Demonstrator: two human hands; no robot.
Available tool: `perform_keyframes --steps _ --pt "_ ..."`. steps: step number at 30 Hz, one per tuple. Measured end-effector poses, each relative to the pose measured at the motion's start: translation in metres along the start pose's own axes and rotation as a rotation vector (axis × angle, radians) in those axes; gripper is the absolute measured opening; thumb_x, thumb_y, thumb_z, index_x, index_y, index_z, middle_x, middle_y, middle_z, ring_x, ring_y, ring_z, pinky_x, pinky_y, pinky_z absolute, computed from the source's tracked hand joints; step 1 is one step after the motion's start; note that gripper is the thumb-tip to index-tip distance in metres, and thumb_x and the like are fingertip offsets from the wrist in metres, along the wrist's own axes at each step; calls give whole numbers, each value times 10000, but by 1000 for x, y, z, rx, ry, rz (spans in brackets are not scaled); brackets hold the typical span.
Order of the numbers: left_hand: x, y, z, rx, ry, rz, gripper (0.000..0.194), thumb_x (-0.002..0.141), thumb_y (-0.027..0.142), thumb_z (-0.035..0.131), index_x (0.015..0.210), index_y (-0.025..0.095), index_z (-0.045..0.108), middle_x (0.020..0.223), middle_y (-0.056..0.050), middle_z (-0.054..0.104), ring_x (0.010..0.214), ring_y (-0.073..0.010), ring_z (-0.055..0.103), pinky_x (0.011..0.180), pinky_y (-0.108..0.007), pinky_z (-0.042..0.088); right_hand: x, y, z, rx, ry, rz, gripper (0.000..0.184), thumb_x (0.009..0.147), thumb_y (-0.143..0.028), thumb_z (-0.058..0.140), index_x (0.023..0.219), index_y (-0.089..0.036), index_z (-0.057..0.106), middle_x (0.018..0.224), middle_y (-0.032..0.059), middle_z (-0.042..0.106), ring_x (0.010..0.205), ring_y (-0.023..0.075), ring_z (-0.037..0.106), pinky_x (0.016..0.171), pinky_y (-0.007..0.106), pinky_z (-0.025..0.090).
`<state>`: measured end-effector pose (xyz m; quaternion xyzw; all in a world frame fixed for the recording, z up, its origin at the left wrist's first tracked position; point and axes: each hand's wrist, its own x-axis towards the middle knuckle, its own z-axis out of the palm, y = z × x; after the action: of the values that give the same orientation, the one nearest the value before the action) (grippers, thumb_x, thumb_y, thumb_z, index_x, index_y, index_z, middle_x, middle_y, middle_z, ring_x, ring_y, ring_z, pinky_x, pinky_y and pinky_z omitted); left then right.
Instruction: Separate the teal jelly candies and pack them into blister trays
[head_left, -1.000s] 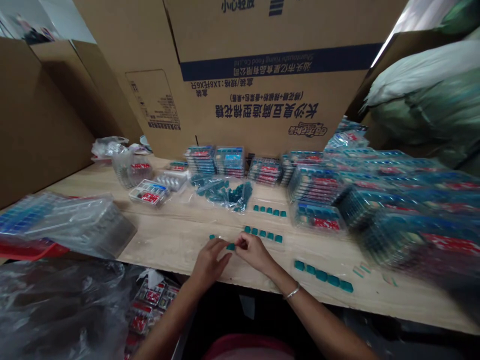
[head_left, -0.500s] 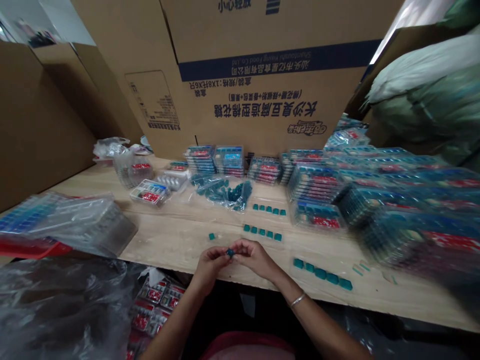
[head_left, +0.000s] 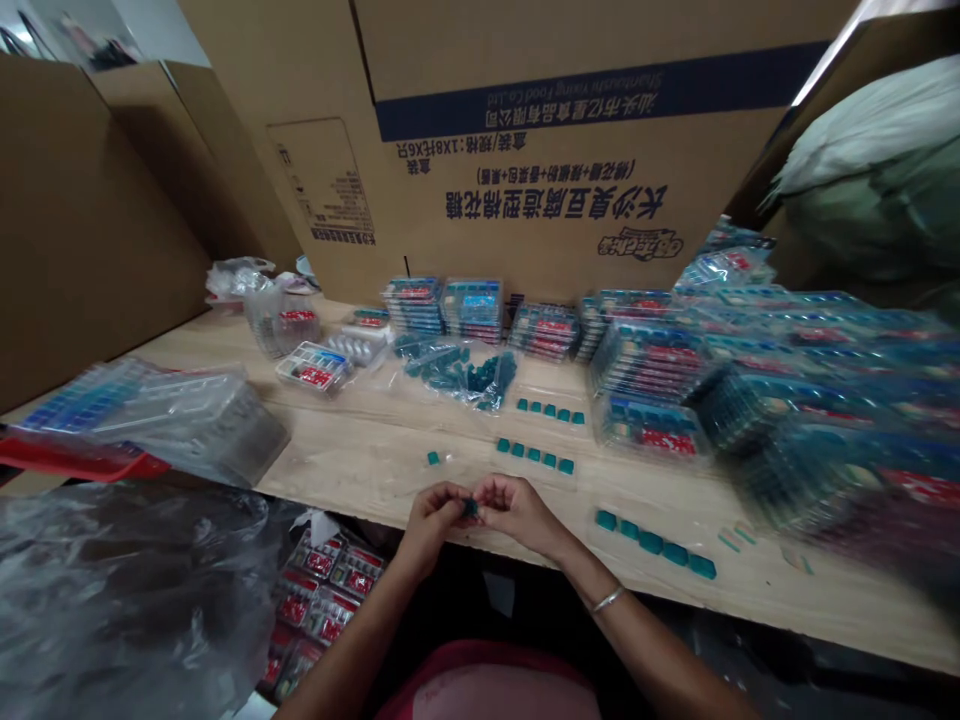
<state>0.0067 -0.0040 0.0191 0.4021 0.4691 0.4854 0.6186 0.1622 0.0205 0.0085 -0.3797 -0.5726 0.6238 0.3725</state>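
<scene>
We see a big cardboard carton (head_left: 540,190) at 12 o'clock, and on a wooden table (head_left: 360,470) many plastic blister packs (head_left: 645,370) lie at 2 o'clock. A row of teal square pieces (head_left: 652,543) lies at 4 o'clock. At 6 o'clock, the left hand (head_left: 435,525) and the right hand (head_left: 517,510) close narrow and together pinch one small teal piece (head_left: 470,508) between them, just above the table.
</scene>
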Motion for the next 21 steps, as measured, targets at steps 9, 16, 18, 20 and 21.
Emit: perform_keyframes --steps 9,16,18,20,21 --pt "4 7 -7 -336 57 -221 362 430 258 855 639 143 584 556 39 617 459 -53 541 487 -153 405 2 -7 17 -152 128 -282 130 718 -254 661 818 -194 604 817 4 581 793 138 552 746 272 454" --pt "11 12 -27 324 122 158 253 662 399 694 735 174 605 642 -8 623 609 -144 576 569 -249 428 35 -9 6 -235 38 -282 107 759 -258 649 823 -180 612 747 -2 604 673 128 575 636 251 472" --pt "13 13 -39 763 213 413 188 741 355 624 835 193 641 842 -55 659 797 -201 591 723 -332 447 59 -13 -2 -390 37 -348 75 759 -214 656 814 -171 626 769 9 604 685 131 572 645 253 467" --pt "14 11 -48 1136 248 576 163 770 299 594 897 214 648 983 -77 641 919 -237 564 835 -399 412 83 -17 -8 -605 -36 -444 37 757 -140 653 783 -163 642 794 28 604 726 143 572 683 263 460" --pt "15 9 -51 1267 240 622 155 771 280 591 902 219 647 1011 -81 628 942 -244 554 858 -416 398 93 -19 -10 -695 -97 -482 51 756 -109 649 765 -160 646 792 33 604 743 149 573 701 267 456"
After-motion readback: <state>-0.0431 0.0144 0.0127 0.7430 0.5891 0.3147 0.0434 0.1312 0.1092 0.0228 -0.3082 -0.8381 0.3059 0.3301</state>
